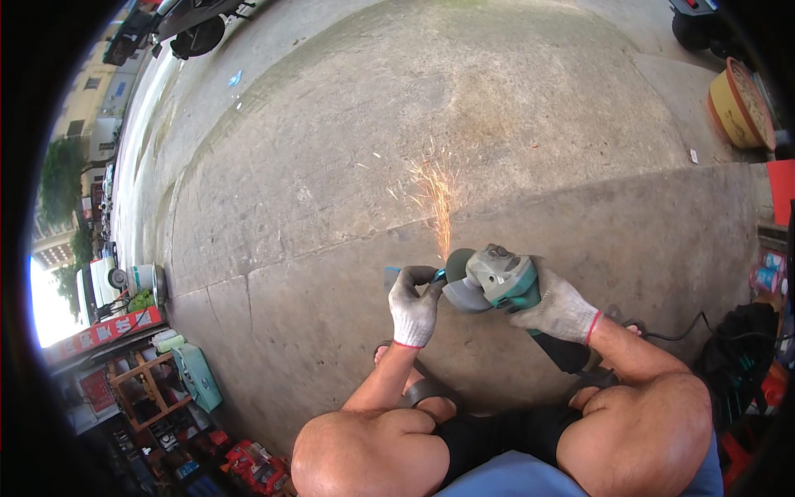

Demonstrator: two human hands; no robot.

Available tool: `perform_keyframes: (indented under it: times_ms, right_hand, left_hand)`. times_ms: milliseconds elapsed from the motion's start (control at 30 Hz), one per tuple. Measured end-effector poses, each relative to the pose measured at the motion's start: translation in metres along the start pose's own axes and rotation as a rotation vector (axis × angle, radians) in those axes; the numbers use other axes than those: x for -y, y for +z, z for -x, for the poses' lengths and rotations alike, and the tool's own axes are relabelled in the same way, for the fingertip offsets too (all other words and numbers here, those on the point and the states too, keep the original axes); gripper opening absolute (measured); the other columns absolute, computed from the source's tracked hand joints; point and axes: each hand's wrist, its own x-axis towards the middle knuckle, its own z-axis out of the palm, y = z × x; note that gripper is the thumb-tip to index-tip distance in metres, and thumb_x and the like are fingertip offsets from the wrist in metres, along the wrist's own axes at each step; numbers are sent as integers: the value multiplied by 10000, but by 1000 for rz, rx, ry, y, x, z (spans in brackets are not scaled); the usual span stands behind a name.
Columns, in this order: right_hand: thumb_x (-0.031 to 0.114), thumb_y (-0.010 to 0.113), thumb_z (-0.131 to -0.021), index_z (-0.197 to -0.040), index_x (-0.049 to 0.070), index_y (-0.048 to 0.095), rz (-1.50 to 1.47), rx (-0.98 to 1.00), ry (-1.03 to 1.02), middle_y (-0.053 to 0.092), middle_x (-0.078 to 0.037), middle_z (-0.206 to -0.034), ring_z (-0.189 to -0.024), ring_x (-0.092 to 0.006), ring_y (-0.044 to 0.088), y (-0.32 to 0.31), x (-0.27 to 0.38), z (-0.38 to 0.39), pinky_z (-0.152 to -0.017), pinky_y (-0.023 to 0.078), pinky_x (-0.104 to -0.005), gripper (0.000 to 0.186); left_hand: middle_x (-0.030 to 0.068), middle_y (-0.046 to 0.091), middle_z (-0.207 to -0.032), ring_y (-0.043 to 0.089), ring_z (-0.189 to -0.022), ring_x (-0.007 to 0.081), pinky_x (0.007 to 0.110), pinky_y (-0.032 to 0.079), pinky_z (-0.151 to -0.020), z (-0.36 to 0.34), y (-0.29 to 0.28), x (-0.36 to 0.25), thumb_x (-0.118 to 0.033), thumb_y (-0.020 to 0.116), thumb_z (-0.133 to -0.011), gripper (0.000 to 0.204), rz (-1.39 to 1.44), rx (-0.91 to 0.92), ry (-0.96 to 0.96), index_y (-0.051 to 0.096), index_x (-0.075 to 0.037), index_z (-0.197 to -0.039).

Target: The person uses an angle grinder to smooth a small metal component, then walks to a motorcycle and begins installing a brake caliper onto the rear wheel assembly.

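Observation:
My left hand [411, 308], in a soiled white glove, pinches a thin blue piece [439, 276] against the dark disc [458, 263] of an angle grinder, with fingertips close beside it. My right hand [553, 308], gloved too, is wrapped round the grinder's green-and-grey body [505, 280]. A spray of orange sparks [439, 199] flies up from the disc in the picture. Exactly what the blue piece is, I cannot make out. My bare knees and sandalled feet show below both hands.
Concrete ground [348, 124] stretches ahead. A yellow tub [737, 108] stands at right, near a black bag [733, 356] and a cord [679, 338]. At left are a teal box [196, 377], a wooden frame [147, 389] and red tools [252, 464]. Parked scooters [197, 37] edge the top.

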Motion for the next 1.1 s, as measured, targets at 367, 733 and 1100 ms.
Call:
perform_keyframes:
  times_ms: [367,733,1100]
  right_hand:
    - [254,801,-705,-1351,17,395,-6,-4,-2,608,-250,-1206,-1127,-409,606,3,-3,-2,-932,512,-421,799]
    - [243,811,-693,-1358,4,411,-89,-18,101,611,-234,-1202,-1147,-367,607,-5,0,3,-962,496,-387,812]
    - [281,828,-675,-1362,8,411,-57,-6,45,570,-251,-1269,-1193,-391,570,-3,-5,0,-998,477,-405,849]
  left_hand:
    - [105,703,-882,655,-839,178,307,507,-821,0,-2,3,34,743,-763,194,-14,-3,29,661,19,-938]
    - [86,694,-885,650,-836,161,302,516,-800,0,0,11,45,724,-794,189,209,-35,-76,653,22,-968]
    - [80,678,-925,647,-852,153,293,525,-804,0,1,19,57,732,-797,228,333,-44,-140,639,24,-1002]
